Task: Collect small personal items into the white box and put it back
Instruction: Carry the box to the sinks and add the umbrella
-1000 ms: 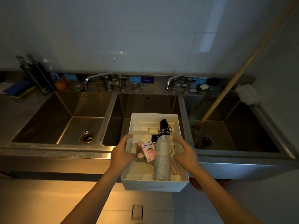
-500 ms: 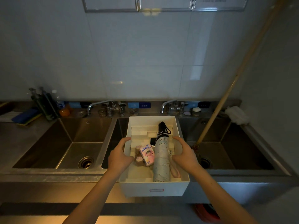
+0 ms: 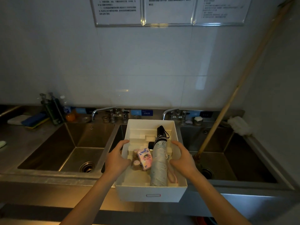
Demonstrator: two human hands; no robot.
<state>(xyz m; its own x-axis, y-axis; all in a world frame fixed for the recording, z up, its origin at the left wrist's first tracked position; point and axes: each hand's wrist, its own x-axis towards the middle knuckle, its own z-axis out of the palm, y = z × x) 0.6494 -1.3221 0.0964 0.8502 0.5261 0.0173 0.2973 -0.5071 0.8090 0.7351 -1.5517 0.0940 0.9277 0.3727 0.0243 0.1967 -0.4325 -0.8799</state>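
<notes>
Sponge (image 3: 34,119) and bottles (image 3: 52,109) on steel counter (image 3: 24,140)

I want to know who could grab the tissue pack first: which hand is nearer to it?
Left. The left hand grips the box wall right beside the tissue pack; the right hand grips the opposite wall, with the umbrella between.

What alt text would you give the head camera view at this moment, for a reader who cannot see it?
Two bare hands, left hand and right hand, grip the sides of an open white box held in front of a steel triple sink. Inside lie a folded umbrella, a pink tissue pack and a dark item partly hidden under the umbrella. A mop handle leans against the tiled wall.
</notes>
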